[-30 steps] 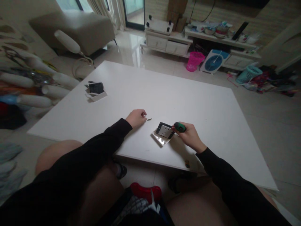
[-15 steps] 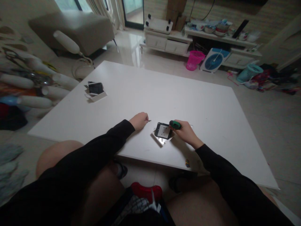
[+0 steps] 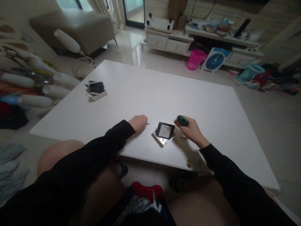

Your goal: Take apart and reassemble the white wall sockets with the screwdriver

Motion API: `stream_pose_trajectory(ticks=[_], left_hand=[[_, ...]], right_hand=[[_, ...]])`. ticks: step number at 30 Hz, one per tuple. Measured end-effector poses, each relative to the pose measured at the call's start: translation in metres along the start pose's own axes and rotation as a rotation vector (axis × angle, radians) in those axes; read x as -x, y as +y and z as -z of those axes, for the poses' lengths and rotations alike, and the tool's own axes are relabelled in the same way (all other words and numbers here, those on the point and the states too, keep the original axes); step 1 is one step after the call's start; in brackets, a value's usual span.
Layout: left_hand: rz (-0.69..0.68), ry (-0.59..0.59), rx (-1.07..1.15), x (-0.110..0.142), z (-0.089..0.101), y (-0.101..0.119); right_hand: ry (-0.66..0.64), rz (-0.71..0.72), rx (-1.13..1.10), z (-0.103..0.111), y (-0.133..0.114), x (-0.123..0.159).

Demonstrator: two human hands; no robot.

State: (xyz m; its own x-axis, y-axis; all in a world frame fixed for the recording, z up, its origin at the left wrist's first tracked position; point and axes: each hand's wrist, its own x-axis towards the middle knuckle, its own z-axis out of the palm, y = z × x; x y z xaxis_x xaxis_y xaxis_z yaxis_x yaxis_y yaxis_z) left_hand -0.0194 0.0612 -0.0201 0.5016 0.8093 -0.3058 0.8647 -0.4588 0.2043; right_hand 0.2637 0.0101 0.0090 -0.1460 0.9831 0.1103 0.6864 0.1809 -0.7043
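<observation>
At the near part of the white surface (image 3: 211, 106), as the head view shows it, a wall socket panel (image 3: 165, 131) with a black border and a pale slotted face rests tilted on a white square frame (image 3: 162, 142). The panel lies between the two hands and touches neither.

To its left, the left hand (image 3: 139, 123) is low on the surface, back upward, fingers curled close together. A thin metal piece (image 3: 148, 123) shows right at the fingertips; I cannot tell whether they pinch it or merely lie against it, since the hand hides their undersides.

On the other side of the panel, the right hand (image 3: 189, 128) has its fingers wrapped round a green-and-black tool handle (image 3: 182, 121). The handle's end leans up toward the camera, and whatever part extends below it is hidden. Beneath this hand, partly covered by it, is a flat pale piece (image 3: 183, 134). Nearer the person, by the front edge, sits a small yellow and dark item (image 3: 188, 163), too small to name.

Well apart, toward the far left corner, another white frame (image 3: 100, 96) lies with a black panel (image 3: 97, 87) leaning on it. Beyond the surface, a pink basket (image 3: 196, 60) stands on the floor beside a blue-and-white box fan (image 3: 215, 60).
</observation>
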Motion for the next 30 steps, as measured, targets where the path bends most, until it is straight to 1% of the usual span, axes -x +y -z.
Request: stream_pose_trajectory(ticks=[4, 6, 8, 11, 13, 15, 18, 21, 26, 30], left_hand=[[-0.04, 0.023, 0.002, 0.003, 0.006, 0.0], [-0.072, 0.053, 0.021, 0.005, 0.012, 0.003], [-0.17, 0.128, 0.104, 0.01, 0.016, 0.01], [-0.401, 0.254, 0.289, 0.02, 0.015, 0.029], [-0.486, 0.269, 0.318, 0.027, 0.009, 0.043], [-0.533, 0.252, 0.268, 0.031, 0.001, 0.055], [-0.569, 0.216, 0.142, 0.033, -0.008, 0.064], [-0.571, 0.198, 0.055, 0.031, -0.011, 0.063], [-0.569, 0.178, 0.049, 0.031, -0.01, 0.061], [-0.579, 0.168, 0.08, 0.032, -0.009, 0.059]], right_hand=[[0.027, -0.002, -0.004, 0.009, -0.002, 0.0], [0.048, 0.001, 0.002, 0.014, -0.003, 0.0], [0.084, 0.001, 0.016, 0.02, -0.004, 0.0], [0.125, 0.002, 0.043, 0.029, -0.005, 0.003], [0.132, 0.01, 0.061, 0.032, -0.007, 0.005], [0.131, 0.034, 0.069, 0.034, -0.008, 0.007], [0.124, 0.073, 0.06, 0.033, -0.01, 0.009], [0.119, 0.086, 0.072, 0.031, -0.01, 0.008], [0.115, 0.09, 0.09, 0.033, -0.009, 0.007], [0.106, 0.08, 0.158, 0.041, -0.005, 0.006]])
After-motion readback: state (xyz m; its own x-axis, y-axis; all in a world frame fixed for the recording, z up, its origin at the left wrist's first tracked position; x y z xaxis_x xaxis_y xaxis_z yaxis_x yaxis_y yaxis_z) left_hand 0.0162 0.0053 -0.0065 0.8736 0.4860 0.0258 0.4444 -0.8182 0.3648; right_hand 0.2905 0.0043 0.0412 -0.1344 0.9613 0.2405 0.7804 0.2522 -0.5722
